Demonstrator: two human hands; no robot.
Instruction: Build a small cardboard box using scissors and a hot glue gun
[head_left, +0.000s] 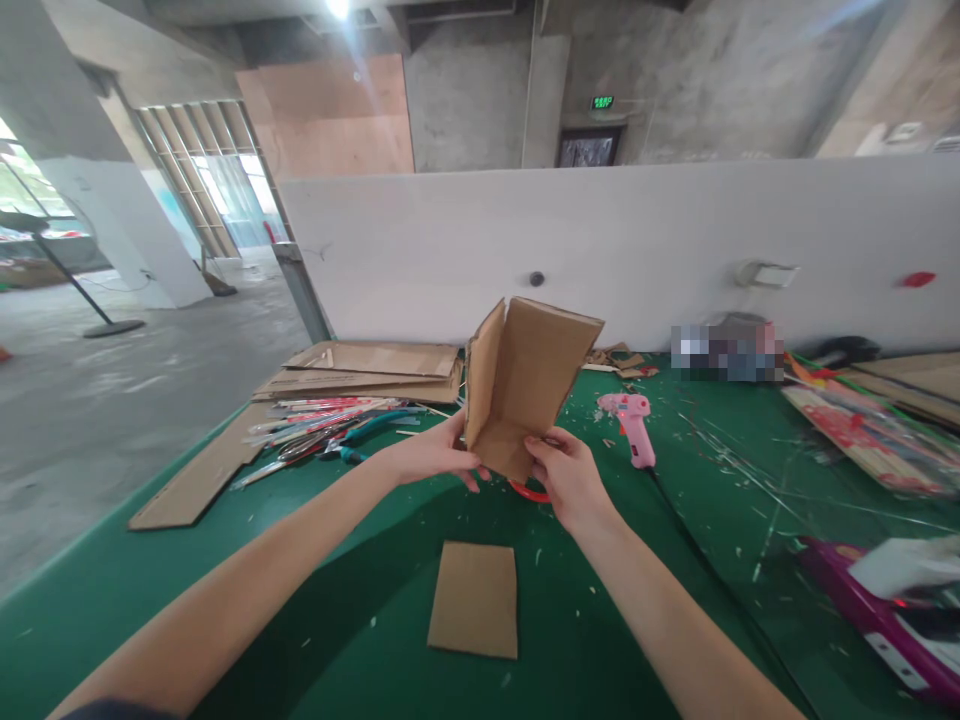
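A partly built cardboard box (pixel 536 365), with two upright walls joined at a corner and a bottom panel, is held up above the table between my hands. My left hand (pixel 439 452) grips its lower left edge, fingers underneath. On the right, my right hand (pixel 566 470) pinches the bottom panel, thumb on top. Below them a loose cardboard square (pixel 474 600) lies flat on the green table. Part of a red ring-shaped thing (pixel 531 492) shows beneath the box; the rest is hidden.
A pink glue gun (pixel 631 425) with a black cord lies to the right. Stacked cardboard sheets (pixel 360 372), packaged sticks and teal-handled pliers (pixel 375 428) are at the left. A purple-and-white device (pixel 885 610) sits at the right front. A white partition (pixel 450 250) stands behind the table.
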